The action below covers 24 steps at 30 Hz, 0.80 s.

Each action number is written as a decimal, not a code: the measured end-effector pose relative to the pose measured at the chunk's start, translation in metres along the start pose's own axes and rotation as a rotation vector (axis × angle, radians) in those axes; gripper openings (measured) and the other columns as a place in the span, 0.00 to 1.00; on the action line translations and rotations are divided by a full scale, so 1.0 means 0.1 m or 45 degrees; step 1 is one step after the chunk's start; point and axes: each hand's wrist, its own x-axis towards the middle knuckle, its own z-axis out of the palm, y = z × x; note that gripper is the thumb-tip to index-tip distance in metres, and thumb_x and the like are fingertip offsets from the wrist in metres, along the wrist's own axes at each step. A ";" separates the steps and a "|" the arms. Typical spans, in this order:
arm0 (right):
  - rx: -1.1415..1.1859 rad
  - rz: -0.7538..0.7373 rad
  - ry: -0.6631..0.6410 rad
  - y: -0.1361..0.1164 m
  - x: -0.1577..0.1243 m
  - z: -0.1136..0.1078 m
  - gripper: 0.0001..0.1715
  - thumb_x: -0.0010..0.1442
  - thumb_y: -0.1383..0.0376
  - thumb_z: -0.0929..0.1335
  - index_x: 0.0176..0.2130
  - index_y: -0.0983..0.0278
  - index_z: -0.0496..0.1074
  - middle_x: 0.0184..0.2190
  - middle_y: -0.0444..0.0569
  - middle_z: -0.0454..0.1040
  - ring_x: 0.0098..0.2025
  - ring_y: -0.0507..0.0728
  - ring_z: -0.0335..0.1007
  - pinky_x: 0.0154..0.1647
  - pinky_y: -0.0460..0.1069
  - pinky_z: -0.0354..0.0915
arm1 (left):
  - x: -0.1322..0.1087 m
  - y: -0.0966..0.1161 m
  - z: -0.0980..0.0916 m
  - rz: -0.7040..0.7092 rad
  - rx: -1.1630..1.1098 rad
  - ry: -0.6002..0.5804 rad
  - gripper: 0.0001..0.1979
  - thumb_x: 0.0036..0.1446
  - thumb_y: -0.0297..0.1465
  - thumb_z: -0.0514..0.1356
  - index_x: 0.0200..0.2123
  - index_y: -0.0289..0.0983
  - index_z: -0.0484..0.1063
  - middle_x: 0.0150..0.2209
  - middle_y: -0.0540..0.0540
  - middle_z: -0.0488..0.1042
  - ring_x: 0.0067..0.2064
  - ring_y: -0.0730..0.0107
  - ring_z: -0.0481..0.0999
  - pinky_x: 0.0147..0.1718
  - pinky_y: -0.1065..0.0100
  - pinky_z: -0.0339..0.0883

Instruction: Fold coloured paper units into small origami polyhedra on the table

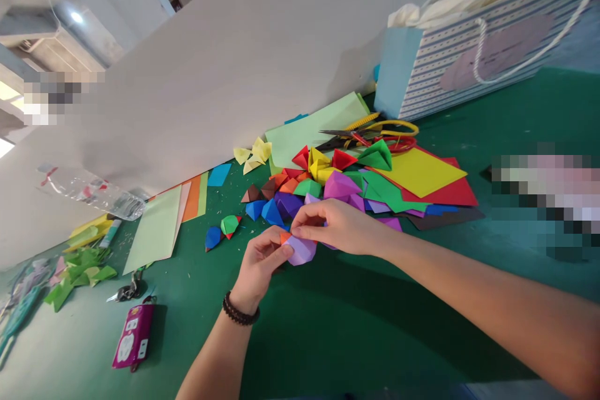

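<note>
Between my hands is a small folded paper piece [301, 250], lilac with an orange tip at its left. My left hand [264, 256], with a dark beaded bracelet [240, 310] on the wrist, pinches its left side between thumb and fingers. My right hand [335, 225] grips its upper edge with thumb and forefinger closed. Just behind the hands lies a pile of folded paper pieces in purple, blue [272, 212], green, orange, red and yellow [320, 165]. To the left sit two finished-looking small pieces, one blue [214, 237] and one green with red tips [229, 225].
Scissors [365, 135] rest on coloured paper sheets [422, 172] behind the pile. A striped paper bag [469, 69] stands back right against the partition [262, 56]. Leftward are a plastic bottle [94, 192], pale green sheets [154, 228], green scraps [82, 275] and a purple pouch [134, 336].
</note>
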 end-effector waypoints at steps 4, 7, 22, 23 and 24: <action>0.137 0.052 -0.084 0.03 0.03 -0.03 0.15 0.56 0.54 0.68 0.35 0.62 0.77 0.33 0.47 0.78 0.34 0.55 0.71 0.33 0.49 0.65 | 0.01 -0.03 -0.02 0.039 0.048 0.006 0.10 0.50 0.35 0.68 0.27 0.34 0.75 0.32 0.48 0.69 0.33 0.74 0.68 0.31 0.72 0.61; 0.305 0.105 -0.156 0.06 0.05 -0.05 0.14 0.53 0.55 0.71 0.37 0.62 0.77 0.34 0.47 0.78 0.37 0.55 0.72 0.38 0.49 0.66 | 0.01 -0.03 -0.03 0.071 0.081 0.000 0.10 0.50 0.35 0.68 0.28 0.34 0.75 0.33 0.48 0.70 0.33 0.73 0.68 0.33 0.72 0.62; 0.391 0.109 -0.131 0.11 0.05 -0.04 0.11 0.48 0.58 0.74 0.33 0.60 0.79 0.30 0.45 0.79 0.33 0.53 0.72 0.32 0.47 0.65 | 0.00 -0.02 -0.03 0.128 0.123 -0.046 0.06 0.52 0.33 0.66 0.29 0.36 0.76 0.34 0.48 0.69 0.33 0.74 0.69 0.31 0.72 0.64; 0.377 0.106 -0.123 0.11 0.05 -0.04 0.10 0.48 0.59 0.74 0.32 0.60 0.79 0.30 0.45 0.78 0.32 0.52 0.72 0.32 0.47 0.64 | 0.00 -0.02 -0.03 0.123 0.117 -0.047 0.06 0.52 0.33 0.66 0.29 0.36 0.76 0.35 0.48 0.69 0.33 0.74 0.69 0.31 0.72 0.64; 0.357 0.107 -0.120 0.10 0.05 -0.05 0.10 0.48 0.58 0.74 0.32 0.60 0.79 0.29 0.45 0.78 0.31 0.52 0.71 0.31 0.46 0.64 | 0.00 -0.02 -0.03 0.118 0.118 -0.046 0.06 0.52 0.33 0.66 0.29 0.36 0.76 0.35 0.48 0.69 0.33 0.74 0.69 0.31 0.72 0.64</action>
